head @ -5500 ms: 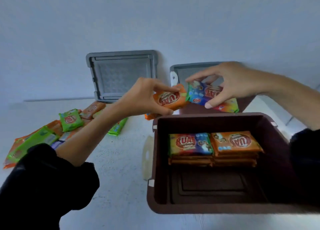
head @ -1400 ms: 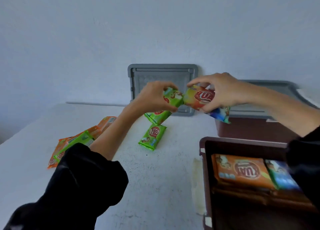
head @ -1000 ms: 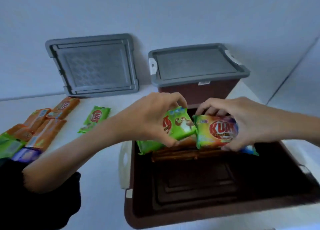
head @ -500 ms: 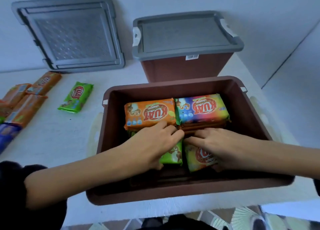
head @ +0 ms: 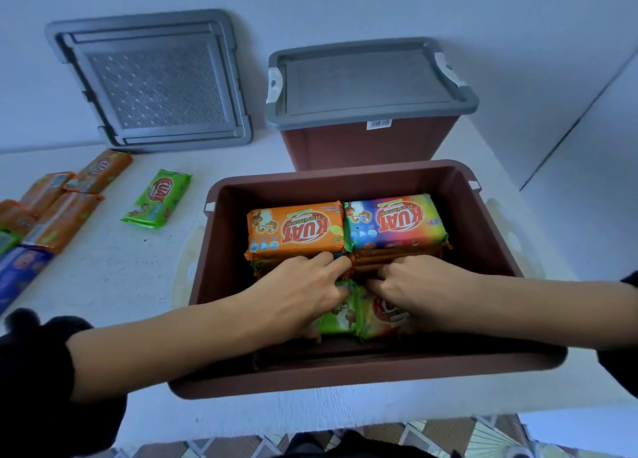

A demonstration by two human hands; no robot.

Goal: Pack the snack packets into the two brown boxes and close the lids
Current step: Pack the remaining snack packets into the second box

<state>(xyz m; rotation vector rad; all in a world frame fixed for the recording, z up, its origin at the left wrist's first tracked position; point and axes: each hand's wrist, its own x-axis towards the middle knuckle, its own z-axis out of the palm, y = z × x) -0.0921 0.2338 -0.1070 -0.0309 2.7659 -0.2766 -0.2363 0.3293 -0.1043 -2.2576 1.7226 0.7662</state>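
An open brown box (head: 345,381) stands near the table's front edge. At its far side sit two stacks of snack packets, one topped by an orange packet (head: 293,229), the other by a multicoloured packet (head: 393,221). Both my hands are inside the box, in front of the stacks. My left hand (head: 303,292) holds a green packet (head: 340,319) flat against the box floor. My right hand (head: 414,285) holds a yellow-orange packet (head: 383,319) beside it. The two packets touch side by side. My fingertips reach the stacks' front edges.
Behind the open box is a second brown box (head: 366,146) with its grey lid (head: 369,77) on. A loose grey lid (head: 152,81) leans on the wall. One green packet (head: 157,198), several orange packets (head: 62,195) and a blue packet (head: 17,267) lie on the white table at left.
Both hands carried a packet each from above the table down into the open box. Over the last half second they have stayed on the laid packets, fingers nudged closer to the stacks.
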